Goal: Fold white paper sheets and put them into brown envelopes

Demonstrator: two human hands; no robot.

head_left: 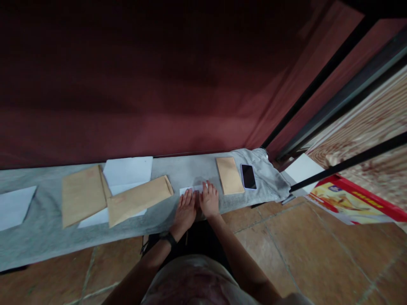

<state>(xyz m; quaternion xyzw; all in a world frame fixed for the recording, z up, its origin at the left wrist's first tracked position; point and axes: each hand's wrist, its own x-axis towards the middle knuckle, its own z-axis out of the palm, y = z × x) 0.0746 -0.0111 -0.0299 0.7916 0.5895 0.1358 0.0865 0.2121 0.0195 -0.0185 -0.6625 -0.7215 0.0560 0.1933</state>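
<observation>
A small folded strip of white paper (183, 191) lies on the grey cloth in front of me. My left hand (186, 208), with a dark band on its wrist, rests on the strip's left part, fingers stretched out flat. On its right part lies my right hand (209, 201), fingers also extended and pressing down. Both hands are close together, and much of the paper is hidden under them. Right of my hands is a small brown envelope (229, 176). A longer brown envelope (140, 201) lies to the left, on top of white sheets (129, 171).
A phone (248, 176) lies near the right end of the cloth-covered bench (190, 163). Farther left are a large brown envelope (83, 195) and a white sheet (16, 207). Behind rises a dark red wall (159, 131). A printed red-and-yellow box (352, 201) stands on the tiled floor at right.
</observation>
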